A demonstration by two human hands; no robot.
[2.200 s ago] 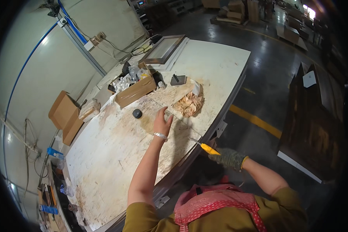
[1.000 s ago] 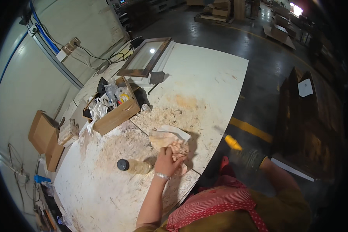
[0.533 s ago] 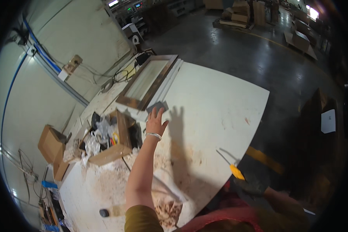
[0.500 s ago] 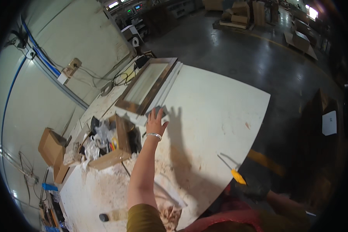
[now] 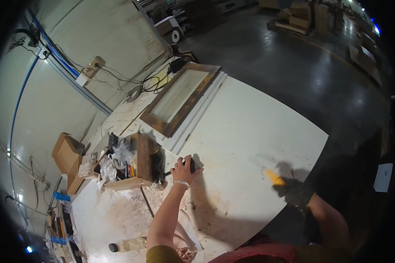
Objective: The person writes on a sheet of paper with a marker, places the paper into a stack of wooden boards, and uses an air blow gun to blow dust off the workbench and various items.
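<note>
Workbench, wide and white, fills the middle of the view, its near part dusted with sawdust. Against its far edge lies a long wooden frame with a pale panel inside, resting on white boards. Left of centre sits an open wooden box crammed with tools and plastic bags, and cardboard boxes stand beyond the bench edge by the wall. A clear bottle with a dark cap lies on its side near the lower edge, beside a sheet of white paper. The left hand is closed over a small dark block lying on the bench just right of the wooden box. The right hand, in a dark glove, grips a blurred yellow-handled tool off the bench's right edge.
</note>
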